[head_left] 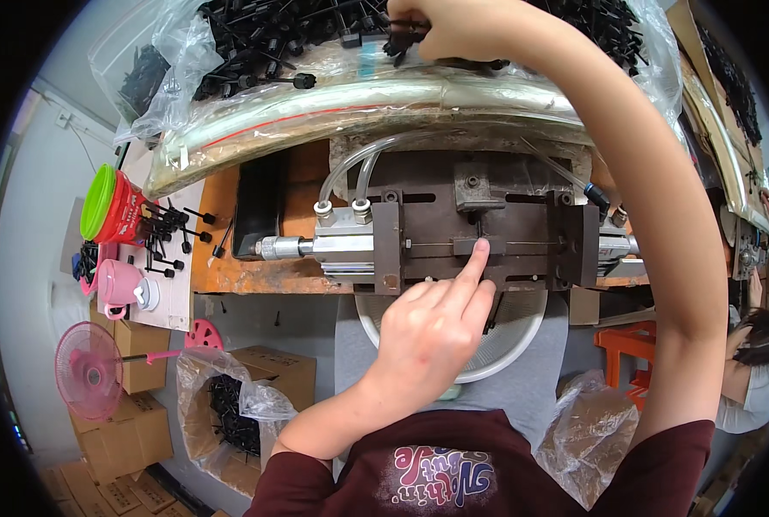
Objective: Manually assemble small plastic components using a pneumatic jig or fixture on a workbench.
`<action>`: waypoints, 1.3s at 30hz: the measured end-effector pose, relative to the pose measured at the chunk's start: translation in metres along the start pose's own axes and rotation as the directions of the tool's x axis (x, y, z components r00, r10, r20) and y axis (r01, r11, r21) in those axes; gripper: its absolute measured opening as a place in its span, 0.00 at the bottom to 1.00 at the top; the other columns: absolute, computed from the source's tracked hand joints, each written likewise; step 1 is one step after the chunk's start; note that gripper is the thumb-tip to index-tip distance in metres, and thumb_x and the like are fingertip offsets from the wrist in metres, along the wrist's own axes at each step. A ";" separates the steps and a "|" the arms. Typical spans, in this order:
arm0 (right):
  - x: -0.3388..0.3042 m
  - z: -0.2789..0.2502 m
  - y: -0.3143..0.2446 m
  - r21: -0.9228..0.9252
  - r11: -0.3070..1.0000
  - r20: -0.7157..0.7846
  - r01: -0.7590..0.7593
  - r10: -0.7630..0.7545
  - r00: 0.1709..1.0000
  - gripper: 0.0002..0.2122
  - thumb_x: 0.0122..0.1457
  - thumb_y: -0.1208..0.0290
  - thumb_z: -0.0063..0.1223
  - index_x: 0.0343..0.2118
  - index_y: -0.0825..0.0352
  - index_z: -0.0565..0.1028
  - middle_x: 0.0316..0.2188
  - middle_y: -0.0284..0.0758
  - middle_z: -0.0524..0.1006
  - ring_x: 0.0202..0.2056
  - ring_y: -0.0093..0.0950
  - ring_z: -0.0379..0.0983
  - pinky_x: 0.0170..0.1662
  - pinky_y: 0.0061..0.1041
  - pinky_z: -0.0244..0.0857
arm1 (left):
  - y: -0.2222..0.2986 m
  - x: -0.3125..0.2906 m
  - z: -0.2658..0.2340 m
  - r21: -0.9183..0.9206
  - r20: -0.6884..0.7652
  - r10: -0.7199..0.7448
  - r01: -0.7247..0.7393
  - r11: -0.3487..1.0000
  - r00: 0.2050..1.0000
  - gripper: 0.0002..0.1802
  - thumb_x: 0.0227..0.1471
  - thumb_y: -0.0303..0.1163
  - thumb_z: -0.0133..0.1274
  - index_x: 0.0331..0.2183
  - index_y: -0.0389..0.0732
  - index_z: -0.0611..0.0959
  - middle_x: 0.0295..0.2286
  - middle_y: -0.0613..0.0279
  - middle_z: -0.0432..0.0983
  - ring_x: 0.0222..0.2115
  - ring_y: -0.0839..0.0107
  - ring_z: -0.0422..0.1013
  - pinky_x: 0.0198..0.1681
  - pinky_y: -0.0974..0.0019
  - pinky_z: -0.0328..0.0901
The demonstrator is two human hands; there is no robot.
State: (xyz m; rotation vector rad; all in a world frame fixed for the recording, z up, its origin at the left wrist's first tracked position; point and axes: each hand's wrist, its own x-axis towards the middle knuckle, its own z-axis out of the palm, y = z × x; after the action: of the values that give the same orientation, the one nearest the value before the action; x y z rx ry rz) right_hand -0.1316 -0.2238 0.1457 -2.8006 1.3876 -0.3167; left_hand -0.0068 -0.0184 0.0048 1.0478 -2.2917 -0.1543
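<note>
My left hand reaches over a dark metal fixture. Its index finger is stretched out, with the tip touching a small dark block in the middle of the fixture; the other fingers are partly bent. At the far side, my right hand is in a heap of black plastic parts with thin stems. Its fingers close on a black stemmed part, mostly covered by the hand. Air cylinders flank the fixture, a silver one on the left and another on the right, with clear hoses attached.
A plastic-wrapped raised edge runs between heap and fixture. Loose black parts lie left, near a red and green tub and pink mug. A white basket rests on my lap. A pink fan stands lower left; another person sits right.
</note>
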 end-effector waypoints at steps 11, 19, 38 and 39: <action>-0.038 -0.036 0.037 0.817 0.565 -0.228 -0.111 0.493 0.839 0.07 0.56 0.71 0.62 0.29 0.69 0.77 0.21 0.28 0.74 0.23 0.16 0.68 0.27 0.16 0.61 | -0.002 0.002 0.000 0.010 0.041 0.007 -0.007 1.000 0.999 0.12 0.37 0.26 0.65 0.30 0.40 0.82 0.48 0.54 0.76 0.19 0.68 0.73 0.25 0.70 0.68; -0.077 -0.030 0.032 0.708 0.697 -0.335 -0.116 0.476 0.813 0.06 0.51 0.73 0.60 0.32 0.68 0.77 0.23 0.35 0.77 0.25 0.29 0.74 0.29 0.24 0.68 | -0.004 -0.001 -0.007 -0.043 0.036 0.035 -0.034 0.998 0.999 0.13 0.38 0.28 0.66 0.31 0.40 0.82 0.49 0.55 0.76 0.19 0.69 0.74 0.24 0.71 0.69; -0.186 0.068 -0.076 -0.358 0.897 -0.640 0.261 -0.439 0.631 0.13 0.45 0.74 0.52 0.32 0.77 0.79 0.28 0.42 0.75 0.23 0.25 0.70 0.23 0.19 0.64 | 0.009 -0.001 -0.037 -0.841 -0.085 -0.339 0.116 0.529 0.937 0.24 0.38 0.14 0.66 0.41 0.28 0.78 0.38 0.51 0.76 0.40 0.66 0.75 0.42 0.67 0.75; -0.188 0.069 -0.078 -0.333 0.909 -0.653 0.252 -0.415 0.633 0.13 0.45 0.74 0.52 0.33 0.78 0.79 0.28 0.42 0.75 0.23 0.25 0.70 0.23 0.19 0.65 | 0.006 -0.003 -0.037 -0.802 -0.116 -0.294 0.085 0.591 0.949 0.23 0.38 0.14 0.67 0.40 0.28 0.78 0.38 0.51 0.76 0.40 0.67 0.75 0.42 0.68 0.75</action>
State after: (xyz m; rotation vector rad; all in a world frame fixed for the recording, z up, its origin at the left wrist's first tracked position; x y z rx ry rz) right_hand -0.1686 -0.0347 0.0508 -3.2670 0.9356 -1.5022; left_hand 0.0121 -0.0071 0.0351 0.7514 -1.5715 -0.9915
